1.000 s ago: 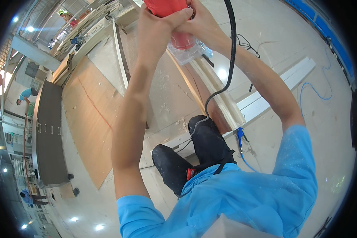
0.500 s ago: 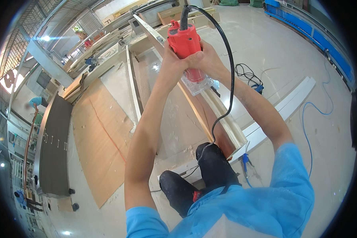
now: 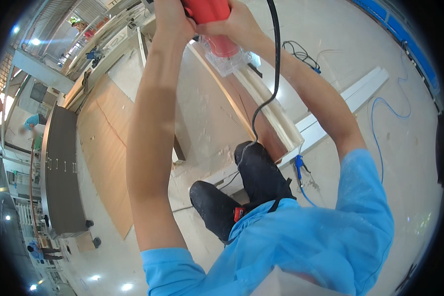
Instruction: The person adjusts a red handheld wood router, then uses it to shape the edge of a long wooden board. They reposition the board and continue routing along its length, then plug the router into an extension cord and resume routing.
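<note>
Both my hands are wrapped round a red trim router (image 3: 211,11) with a see-through plastic base, at the top edge of the view. My left hand (image 3: 175,22) grips its left side and my right hand (image 3: 238,25) its right side. The upper part of the tool is cut off by the frame. Its base sits over a long, pale-edged wooden frame piece (image 3: 266,89) with a brown inner face; whether it touches the wood I cannot tell. A black power cord (image 3: 276,54) loops from above past my right forearm down to my knee.
White boards (image 3: 350,130) lie on the floor at right, near a blue air gun (image 3: 299,165) and its hose. A brown sheet (image 3: 103,143) lies at left beside a dark cabinet (image 3: 61,172). Coiled black cable (image 3: 303,54) rests beyond my right arm. Two people are far left.
My hands and the router have moved farther away along the frame piece, toward the top edge of the view. The view has shifted a little as well.
</note>
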A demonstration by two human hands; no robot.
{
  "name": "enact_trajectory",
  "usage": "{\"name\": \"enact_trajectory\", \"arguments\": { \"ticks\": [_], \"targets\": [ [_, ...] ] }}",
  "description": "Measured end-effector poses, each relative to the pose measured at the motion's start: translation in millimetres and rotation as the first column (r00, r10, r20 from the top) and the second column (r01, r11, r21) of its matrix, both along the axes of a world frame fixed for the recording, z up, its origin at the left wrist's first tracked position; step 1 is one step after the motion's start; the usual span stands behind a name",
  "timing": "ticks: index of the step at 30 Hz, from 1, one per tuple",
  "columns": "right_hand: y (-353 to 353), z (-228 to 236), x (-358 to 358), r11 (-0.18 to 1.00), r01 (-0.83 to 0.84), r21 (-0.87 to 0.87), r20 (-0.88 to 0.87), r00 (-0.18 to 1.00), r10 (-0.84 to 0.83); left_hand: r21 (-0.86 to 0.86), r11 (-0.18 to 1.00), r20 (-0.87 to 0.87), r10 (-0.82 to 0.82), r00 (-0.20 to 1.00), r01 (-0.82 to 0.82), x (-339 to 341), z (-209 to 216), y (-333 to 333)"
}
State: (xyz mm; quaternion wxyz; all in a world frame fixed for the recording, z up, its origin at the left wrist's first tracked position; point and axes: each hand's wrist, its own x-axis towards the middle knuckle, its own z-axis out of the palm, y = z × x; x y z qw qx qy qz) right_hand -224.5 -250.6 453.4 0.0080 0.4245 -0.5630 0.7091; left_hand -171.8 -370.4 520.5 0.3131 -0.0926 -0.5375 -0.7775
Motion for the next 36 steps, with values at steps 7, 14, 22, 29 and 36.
{"name": "enact_trajectory", "arguments": {
  "ticks": [7, 14, 22, 29, 36],
  "targets": [
    [8, 2, -2, 0.993, -0.114, -0.011, 0.01, 0.993, 0.114, 0.008, 0.999, -0.017, 0.049, 0.999, -0.049, -2, -2, 3],
    [4, 2, 1, 0.997, 0.004, -0.074, -0.039, 0.999, -0.006, 0.044, 0.998, -0.023, 0.056, 0.998, -0.055, -11, -6, 0],
    [15, 4, 7, 0.998, 0.017, 0.054, -0.084, 0.996, -0.013, 0.102, 0.994, -0.03, -0.038, 0.999, 0.041, -11, -14, -8],
    [9, 2, 5, 0.997, -0.007, 0.081, -0.043, 0.999, 0.011, 0.009, 0.999, -0.022, -0.046, 0.999, 0.046, 9, -6, 7],
    [8, -1, 5, 0.998, 0.06, 0.012, -0.166, 0.984, -0.058, 0.106, 0.993, 0.063, -0.055, 0.997, 0.048, 1, 0, -2]
  ]
}}
